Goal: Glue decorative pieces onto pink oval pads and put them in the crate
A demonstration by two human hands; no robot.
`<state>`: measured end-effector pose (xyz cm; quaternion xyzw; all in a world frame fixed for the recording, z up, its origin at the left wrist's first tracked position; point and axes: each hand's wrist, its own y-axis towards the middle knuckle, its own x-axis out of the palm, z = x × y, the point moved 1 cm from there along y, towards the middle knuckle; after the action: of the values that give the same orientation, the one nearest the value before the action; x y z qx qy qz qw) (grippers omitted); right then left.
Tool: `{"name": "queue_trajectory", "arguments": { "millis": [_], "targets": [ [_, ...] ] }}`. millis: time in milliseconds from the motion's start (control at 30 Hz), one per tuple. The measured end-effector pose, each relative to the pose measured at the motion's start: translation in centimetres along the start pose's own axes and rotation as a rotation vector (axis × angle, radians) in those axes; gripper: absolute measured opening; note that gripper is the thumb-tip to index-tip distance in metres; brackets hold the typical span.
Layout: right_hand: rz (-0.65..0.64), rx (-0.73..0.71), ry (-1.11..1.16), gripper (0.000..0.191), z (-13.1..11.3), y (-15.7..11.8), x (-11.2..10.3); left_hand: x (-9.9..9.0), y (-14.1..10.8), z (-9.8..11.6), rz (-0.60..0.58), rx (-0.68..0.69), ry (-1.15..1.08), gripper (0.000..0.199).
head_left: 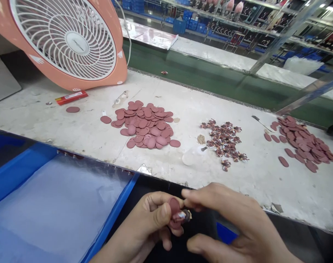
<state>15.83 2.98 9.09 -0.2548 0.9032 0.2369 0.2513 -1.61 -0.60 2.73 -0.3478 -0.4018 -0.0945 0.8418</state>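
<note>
My left hand [152, 219] pinches a reddish-brown oval disc [174, 205] with a small dark figure [186, 215] against it, in front of the bench edge. Just to the right, my right hand [229, 219] has thumb and fingers spread, its index fingertip close to the disc; nothing shows between its fingers. On the bench lie a pile of oval discs [148, 126] in the middle, a heap of small dark figures [225, 140] right of it, and a second disc pile [306, 142] at the far right.
An orange fan [119, 73] stands on the white bench [84, 135] at the back left, near a red packet [72, 97]. A blue crate [118, 204] with a plastic liner is below the bench at left. A green belt [201, 78] runs behind the bench.
</note>
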Motion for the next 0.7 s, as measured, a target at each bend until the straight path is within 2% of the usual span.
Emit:
{"name": "queue_trajectory", "arguments": {
  "millis": [67, 133, 267, 500, 600, 633, 700],
  "targets": [
    [0.053, 0.033, -0.031, 0.035, 0.3, -0.1, -0.4, -0.4, 0.2, -0.3, -0.004, -0.029, -0.082, 0.029],
    [0.070, 0.077, -0.032, 0.025, 0.6, -0.3, -0.4, -0.8, 0.5, -0.6, 0.000, -0.072, -0.162, 0.030],
    [0.072, 0.132, 0.065, 0.018, 1.1, -0.3, 0.6, -1.4, 0.8, -1.1, -0.010, -0.140, -0.223, 0.033],
    [0.019, 0.190, 0.170, 0.020, 1.0, 0.2, 2.0, -2.2, 1.1, -1.6, -0.051, -0.074, -0.160, 0.034],
    [0.071, 0.137, 0.127, 0.015, 1.0, 0.5, 2.3, -2.2, 1.2, -1.3, -0.060, -0.014, -0.065, 0.040],
    [0.110, 0.095, 0.095, 0.015, 0.9, 0.5, 2.5, -2.2, 1.1, -1.2, -0.026, 0.028, -0.017, 0.042],
    [0.200, 0.002, -0.002, 0.016, 0.9, 0.4, 3.1, -2.3, 0.8, -0.8, 0.131, 0.181, 0.085, 0.042]
  ]
}}
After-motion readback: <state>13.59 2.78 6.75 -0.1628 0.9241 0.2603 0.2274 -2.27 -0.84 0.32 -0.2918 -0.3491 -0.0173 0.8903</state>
